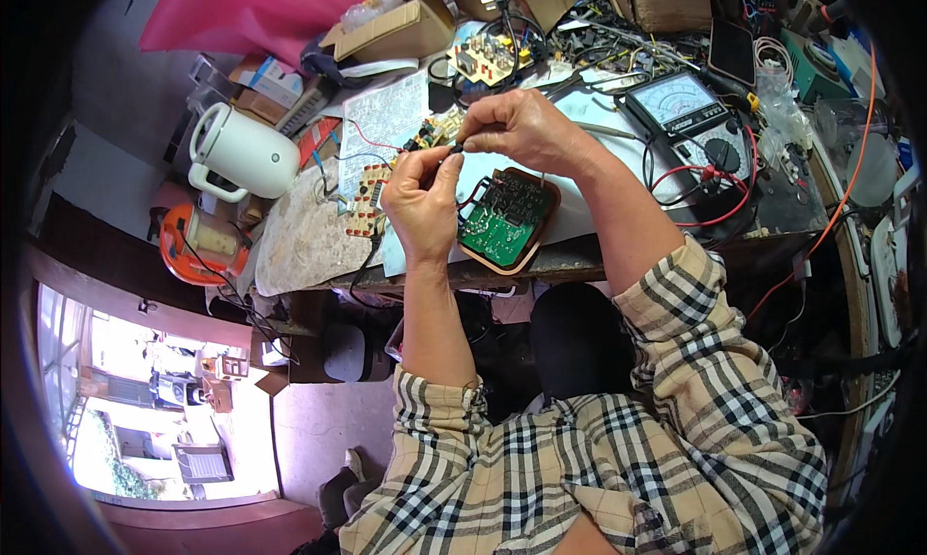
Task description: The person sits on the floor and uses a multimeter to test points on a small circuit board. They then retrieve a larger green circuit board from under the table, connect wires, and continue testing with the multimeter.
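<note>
My left hand (422,203) and my right hand (521,130) meet above the bench, fingertips pinched together. Between them is a small dark piece (457,151), too small to make out its kind. Just below my right hand lies a green circuit board (502,229), solder side up, in a tan rounded frame near the bench's front edge. Dark wires run from its left side. Left of my left hand rests a tan circuit board (367,200) with red parts. Behind my fingers, another tan board with components (439,130) is partly hidden.
An analog multimeter (688,121) with red and black leads stands at right, a phone (732,51) behind it. A white kettle (243,152) and an orange bowl (183,256) sit left. Loose parts (618,39) and cardboard boxes (401,32) crowd the back.
</note>
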`<move>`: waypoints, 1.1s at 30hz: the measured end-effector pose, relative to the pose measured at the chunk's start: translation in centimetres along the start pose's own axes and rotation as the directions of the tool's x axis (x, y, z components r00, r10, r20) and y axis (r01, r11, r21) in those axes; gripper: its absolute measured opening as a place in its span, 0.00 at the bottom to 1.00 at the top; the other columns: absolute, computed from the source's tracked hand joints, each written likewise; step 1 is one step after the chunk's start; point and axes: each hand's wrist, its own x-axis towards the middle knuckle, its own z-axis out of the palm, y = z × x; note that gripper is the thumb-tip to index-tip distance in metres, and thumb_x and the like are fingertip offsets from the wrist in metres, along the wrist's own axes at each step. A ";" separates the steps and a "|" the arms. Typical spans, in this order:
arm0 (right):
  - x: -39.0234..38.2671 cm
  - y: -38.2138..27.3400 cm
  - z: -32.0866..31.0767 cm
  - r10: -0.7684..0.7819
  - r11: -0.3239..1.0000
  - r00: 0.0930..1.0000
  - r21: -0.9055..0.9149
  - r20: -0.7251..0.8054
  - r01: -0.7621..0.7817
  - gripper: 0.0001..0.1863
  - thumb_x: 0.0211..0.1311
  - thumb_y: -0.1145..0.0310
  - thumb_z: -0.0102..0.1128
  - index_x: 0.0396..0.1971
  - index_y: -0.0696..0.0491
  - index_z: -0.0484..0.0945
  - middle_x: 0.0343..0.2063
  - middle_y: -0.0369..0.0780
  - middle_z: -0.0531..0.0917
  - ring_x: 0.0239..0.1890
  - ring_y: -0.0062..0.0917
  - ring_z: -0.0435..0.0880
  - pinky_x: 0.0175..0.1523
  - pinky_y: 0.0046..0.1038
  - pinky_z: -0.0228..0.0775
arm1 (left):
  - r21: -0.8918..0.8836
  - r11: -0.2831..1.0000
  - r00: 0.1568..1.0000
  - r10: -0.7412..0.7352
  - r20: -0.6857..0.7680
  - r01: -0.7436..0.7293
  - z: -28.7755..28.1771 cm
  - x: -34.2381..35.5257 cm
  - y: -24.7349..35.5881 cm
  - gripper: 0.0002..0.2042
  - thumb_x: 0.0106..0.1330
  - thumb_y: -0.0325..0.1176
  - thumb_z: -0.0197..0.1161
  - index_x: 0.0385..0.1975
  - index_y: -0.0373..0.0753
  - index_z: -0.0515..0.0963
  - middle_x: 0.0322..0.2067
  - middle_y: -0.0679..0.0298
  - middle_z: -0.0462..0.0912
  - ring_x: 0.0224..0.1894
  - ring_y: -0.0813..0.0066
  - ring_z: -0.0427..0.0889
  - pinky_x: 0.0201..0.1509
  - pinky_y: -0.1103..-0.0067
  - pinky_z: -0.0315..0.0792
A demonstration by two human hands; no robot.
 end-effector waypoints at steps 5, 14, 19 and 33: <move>0.0 -0.1 -0.1 -0.005 1.000 1.000 -0.023 -0.012 0.005 0.09 0.55 0.70 0.69 0.34 0.57 0.84 0.26 0.38 0.85 0.30 0.19 0.81 0.38 0.23 0.74 | 0.000 1.000 1.000 -0.010 -0.005 0.010 0.0 0.1 -0.2 0.05 0.58 0.25 0.70 0.32 0.33 0.82 0.26 0.69 0.78 0.28 0.85 0.74 0.33 0.85 0.69; 0.3 0.8 -0.2 0.050 0.996 0.999 0.070 0.002 -0.050 0.07 0.58 0.72 0.67 0.35 0.58 0.84 0.27 0.32 0.85 0.33 0.13 0.80 0.41 0.19 0.73 | 0.080 0.997 1.000 -0.020 0.019 0.019 -0.7 0.5 0.0 0.03 0.61 0.26 0.66 0.32 0.33 0.82 0.27 0.65 0.82 0.29 0.80 0.78 0.35 0.82 0.71; 0.3 0.3 -0.1 0.068 0.995 0.997 0.077 0.029 -0.070 0.09 0.58 0.72 0.67 0.37 0.58 0.84 0.27 0.34 0.85 0.33 0.14 0.81 0.42 0.19 0.74 | 0.132 0.991 0.999 0.033 -0.010 -0.032 -0.6 0.4 0.5 0.03 0.61 0.25 0.66 0.31 0.34 0.82 0.27 0.62 0.82 0.28 0.75 0.80 0.35 0.79 0.72; 0.2 0.0 -0.3 0.092 0.988 0.991 0.117 0.097 -0.103 0.09 0.59 0.71 0.66 0.37 0.59 0.84 0.25 0.35 0.85 0.30 0.15 0.82 0.39 0.20 0.75 | 0.230 0.965 0.991 0.131 -0.004 -0.127 -0.2 0.5 1.4 0.01 0.59 0.24 0.65 0.27 0.34 0.80 0.24 0.60 0.79 0.25 0.71 0.78 0.31 0.77 0.71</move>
